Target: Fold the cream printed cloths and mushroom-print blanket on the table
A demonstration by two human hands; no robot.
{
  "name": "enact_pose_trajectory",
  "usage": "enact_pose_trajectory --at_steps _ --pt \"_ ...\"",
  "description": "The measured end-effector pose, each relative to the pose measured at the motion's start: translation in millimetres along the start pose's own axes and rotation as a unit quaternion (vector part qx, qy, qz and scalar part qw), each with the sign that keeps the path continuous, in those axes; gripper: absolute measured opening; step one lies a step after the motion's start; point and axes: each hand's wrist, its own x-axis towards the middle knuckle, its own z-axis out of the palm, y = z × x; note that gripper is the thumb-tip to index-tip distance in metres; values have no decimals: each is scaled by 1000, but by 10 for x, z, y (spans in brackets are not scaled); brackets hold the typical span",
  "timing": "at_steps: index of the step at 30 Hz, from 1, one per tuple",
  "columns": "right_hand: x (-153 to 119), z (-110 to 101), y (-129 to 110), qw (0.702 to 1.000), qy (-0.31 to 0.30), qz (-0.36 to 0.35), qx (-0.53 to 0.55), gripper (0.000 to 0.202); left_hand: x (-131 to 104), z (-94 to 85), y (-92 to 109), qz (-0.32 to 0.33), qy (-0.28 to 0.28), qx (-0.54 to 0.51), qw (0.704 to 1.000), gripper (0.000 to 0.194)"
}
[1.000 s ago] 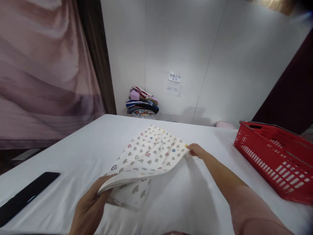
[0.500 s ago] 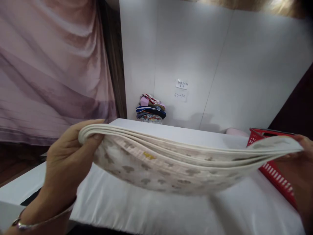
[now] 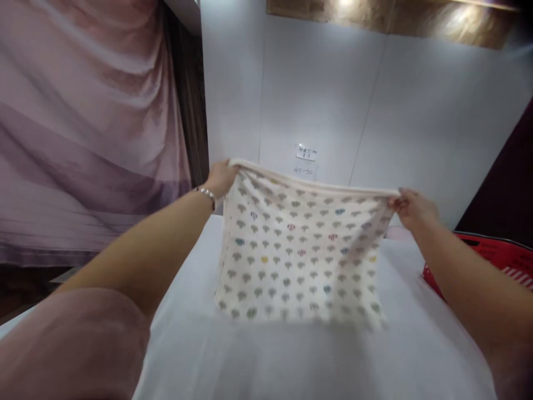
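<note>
A white cloth (image 3: 300, 250) printed with small grey-green, blue, red and yellow motifs hangs in layers over the table. My left hand (image 3: 221, 178), with a bracelet at the wrist, grips its upper left corner. At the upper right corner, the fingers of my right hand (image 3: 412, 208) pinch the cloth. The top edge is stretched between both hands and sags slightly. Its lower edge is blurred near the white tabletop.
Under the cloth is a white-covered table (image 3: 266, 361). A red basket (image 3: 495, 255) stands at the right, partly behind my right arm. Paper notes (image 3: 306, 152) are on the white wall (image 3: 316, 83). A pink curtain (image 3: 83, 111) hangs at the left.
Both hands have moved away from me and closer together in view, carrying the cloth. Its printed face now hangs down in view instead of being seen edge-on. The cloth now hides the folded pile.
</note>
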Motion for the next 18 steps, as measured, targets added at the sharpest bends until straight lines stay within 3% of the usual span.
enact_pose_trajectory --at_steps 2,4,7,9,13,15,18 --pt "191 180 -307 997 9 -79 26 18 292 -85 196 36 50 2 998 40" --pt "259 231 -520 992 -11 -122 33 16 432 -207 275 78 42 -7 996 63" --pt "154 81 -535 992 -30 -117 26 15 324 -334 114 95 12 -37 995 60" --pt "-4 -133 -334 997 -32 -69 12 16 61 -337 -156 68 -33 -37 996 38" --pt "-477 -700 451 994 -39 83 -51 7 -795 -151 -923 50 -230 27 972 30" --pt "-810 -996 925 981 -17 181 -73 9 -1321 -4 -1324 56 -294 59 952 29" --pt "-1359 -1380 1512 940 15 319 -117 13 -2057 179 -1802 -1 -369 92 925 32"
